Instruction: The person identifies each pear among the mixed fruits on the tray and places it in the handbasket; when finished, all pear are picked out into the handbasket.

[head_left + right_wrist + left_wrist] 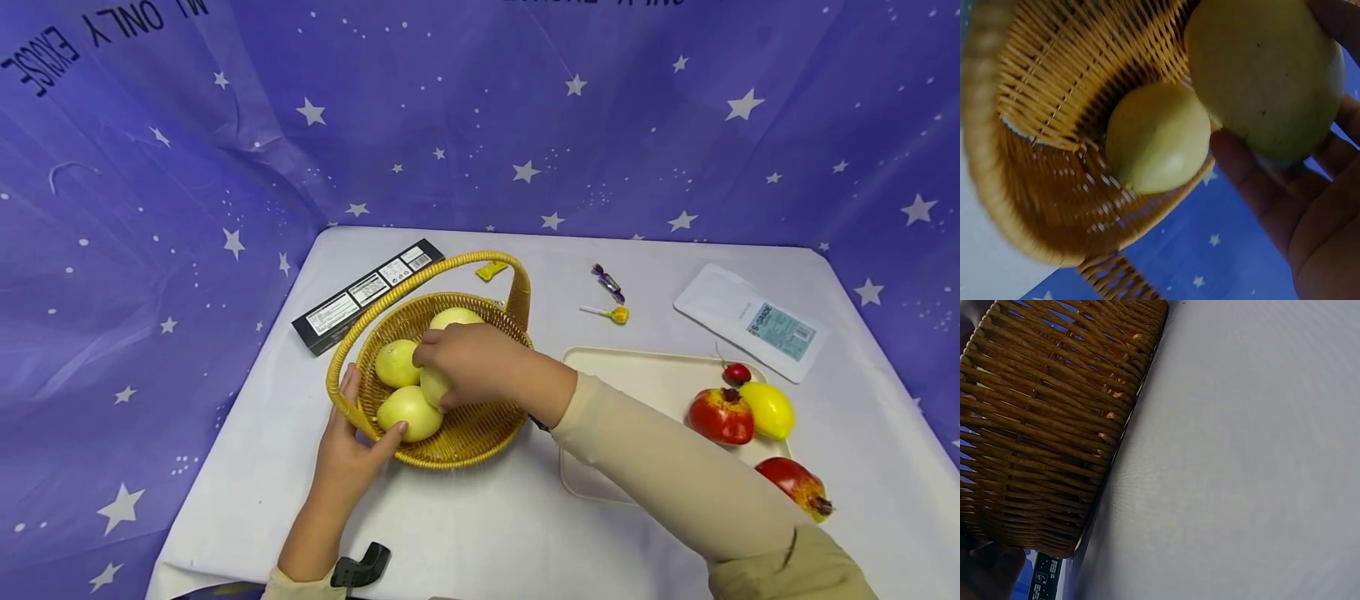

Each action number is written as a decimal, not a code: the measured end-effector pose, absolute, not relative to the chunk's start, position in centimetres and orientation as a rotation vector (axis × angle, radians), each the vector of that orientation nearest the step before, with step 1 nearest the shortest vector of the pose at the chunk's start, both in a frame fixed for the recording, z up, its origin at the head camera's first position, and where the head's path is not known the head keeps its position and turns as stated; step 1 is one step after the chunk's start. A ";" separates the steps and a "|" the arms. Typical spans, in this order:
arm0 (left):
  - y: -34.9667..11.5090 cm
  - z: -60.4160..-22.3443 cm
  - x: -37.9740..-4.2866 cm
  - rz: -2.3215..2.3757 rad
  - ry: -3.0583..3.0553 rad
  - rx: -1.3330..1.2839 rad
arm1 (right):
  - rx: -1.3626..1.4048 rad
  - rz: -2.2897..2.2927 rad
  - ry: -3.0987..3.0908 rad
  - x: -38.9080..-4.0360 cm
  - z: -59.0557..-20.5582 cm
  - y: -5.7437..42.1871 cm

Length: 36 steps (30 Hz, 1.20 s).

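A woven wicker basket (465, 446) with a tall arched handle holds several pale yellow-green round fruits (408, 413). At its near left side, my left hand (352, 458) grips the rim, thumb over the edge and fingers along the outside. The left wrist view shows the woven basket wall (1041, 425) close up. My right hand (480, 362) reaches into the basket and grips one of the fruits (1266, 75), its fingers curled round it. Beside that one, another fruit (1160, 137) lies against the wicker in the right wrist view.
A black box (367, 292) lies behind the basket, near a yellow packet (491, 270). Farther right are a wrapped candy (608, 283), a lollipop (618, 314) and a white pouch (753, 321). A cream tray (622, 367) bears a pomegranate (720, 417), a lemon (771, 412) and a radish (737, 373); another pomegranate (793, 485) overlaps its corner.
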<state>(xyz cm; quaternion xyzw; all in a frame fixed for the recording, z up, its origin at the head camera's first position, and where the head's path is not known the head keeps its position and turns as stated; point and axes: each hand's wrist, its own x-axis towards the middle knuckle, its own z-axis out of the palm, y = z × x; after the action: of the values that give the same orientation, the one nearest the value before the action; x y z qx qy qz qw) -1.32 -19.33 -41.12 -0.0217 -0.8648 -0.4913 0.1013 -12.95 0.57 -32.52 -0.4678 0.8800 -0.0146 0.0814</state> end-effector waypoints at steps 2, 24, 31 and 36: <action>-19.4 -41.1 -1.3 -1.439 -2.557 -0.060 | -1.403 0.059 2.630 -12.7 -32.7 -0.1; -21.3 -45.3 -2.3 -1.393 -2.538 -0.096 | -1.281 0.313 2.549 -13.6 -34.9 -2.4; -21.3 -45.5 -2.3 -1.401 -2.544 -0.083 | -1.258 0.112 2.590 -13.5 -34.1 -1.2; -21.2 -45.4 -2.2 -1.402 -2.554 -0.067 | -1.318 -0.145 2.649 -13.1 -32.2 2.0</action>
<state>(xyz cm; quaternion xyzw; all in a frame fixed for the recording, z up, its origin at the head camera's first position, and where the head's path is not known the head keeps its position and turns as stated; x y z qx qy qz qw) -2.19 -21.22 -45.39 -0.0229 -0.8707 -0.4780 0.1132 -13.14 2.01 -32.21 -0.4433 0.8906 -0.0489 0.0896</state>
